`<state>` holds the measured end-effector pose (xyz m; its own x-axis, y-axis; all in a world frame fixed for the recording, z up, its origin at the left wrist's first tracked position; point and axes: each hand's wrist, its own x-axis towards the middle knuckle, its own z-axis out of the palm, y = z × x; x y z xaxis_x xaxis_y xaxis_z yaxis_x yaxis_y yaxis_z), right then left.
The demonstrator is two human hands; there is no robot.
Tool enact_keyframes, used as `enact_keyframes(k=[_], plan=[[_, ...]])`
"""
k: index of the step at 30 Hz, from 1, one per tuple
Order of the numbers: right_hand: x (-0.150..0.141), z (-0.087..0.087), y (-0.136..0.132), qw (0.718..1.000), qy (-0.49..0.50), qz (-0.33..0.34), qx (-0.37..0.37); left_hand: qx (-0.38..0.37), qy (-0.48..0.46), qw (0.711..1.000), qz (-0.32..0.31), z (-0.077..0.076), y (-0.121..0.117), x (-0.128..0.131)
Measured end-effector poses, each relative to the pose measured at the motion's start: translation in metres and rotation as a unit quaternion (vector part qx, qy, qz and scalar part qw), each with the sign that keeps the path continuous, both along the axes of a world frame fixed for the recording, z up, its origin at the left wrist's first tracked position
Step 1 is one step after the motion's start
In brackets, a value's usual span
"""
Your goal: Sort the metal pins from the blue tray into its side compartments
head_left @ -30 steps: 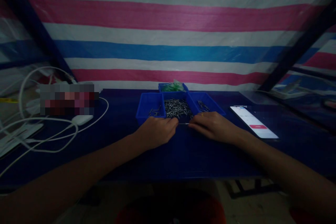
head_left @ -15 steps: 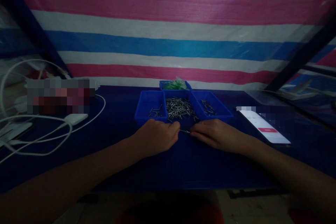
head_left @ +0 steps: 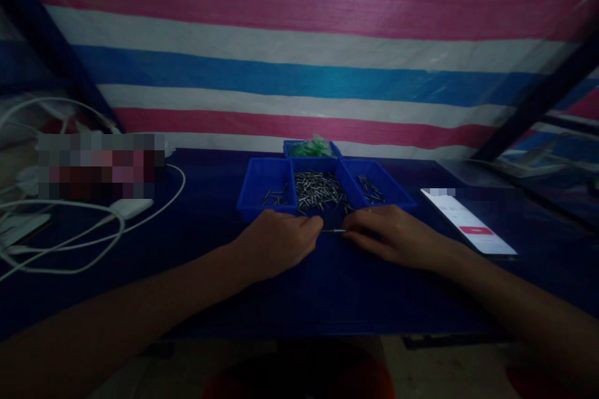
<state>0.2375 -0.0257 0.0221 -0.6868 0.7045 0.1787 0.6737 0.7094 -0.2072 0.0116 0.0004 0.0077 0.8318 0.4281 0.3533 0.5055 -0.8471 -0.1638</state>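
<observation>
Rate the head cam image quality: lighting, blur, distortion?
Head view: underexposed, the table and both forearms sink into shadow, while the striped tarp behind is lit brighter. The phone screen is the brightest spot, near blown out. Wide-angle bend shows at the edges. The thin pin between left hand and right hand is barely resolved; the pins in the middle tray read as glints.

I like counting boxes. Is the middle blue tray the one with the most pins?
Yes, the middle tray holds a big heap, the side trays only a few.

thin metal pin [head_left: 333, 231] | silvery, level, crosswise | just before middle blue tray [head_left: 347, 193]
</observation>
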Motion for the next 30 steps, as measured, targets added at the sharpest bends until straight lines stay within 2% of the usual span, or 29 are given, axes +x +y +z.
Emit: enact_keyframes(k=[15, 20, 26, 30], plan=[[-0.001, 0.003, 0.000, 1.000, -0.012, 0.010, 0.003, 0.012, -0.015, 1.000, 0.011, -0.001, 0.001, 0.000], [0.000, 0.007, 0.000, 0.999, -0.005, -0.001, 0.038, 0.014, -0.015, 1.000, 0.016, 0.001, 0.000, 0.000], [0.009, 0.021, 0.001, 0.995, -0.002, -0.039, 0.092, 0.016, -0.023, 1.000, -0.008, 0.002, -0.003, 0.000], [0.024, 0.029, 0.010, 0.983, 0.014, -0.142, 0.117, 0.005, 0.002, 1.000, -0.005, 0.000, -0.002, 0.000]])
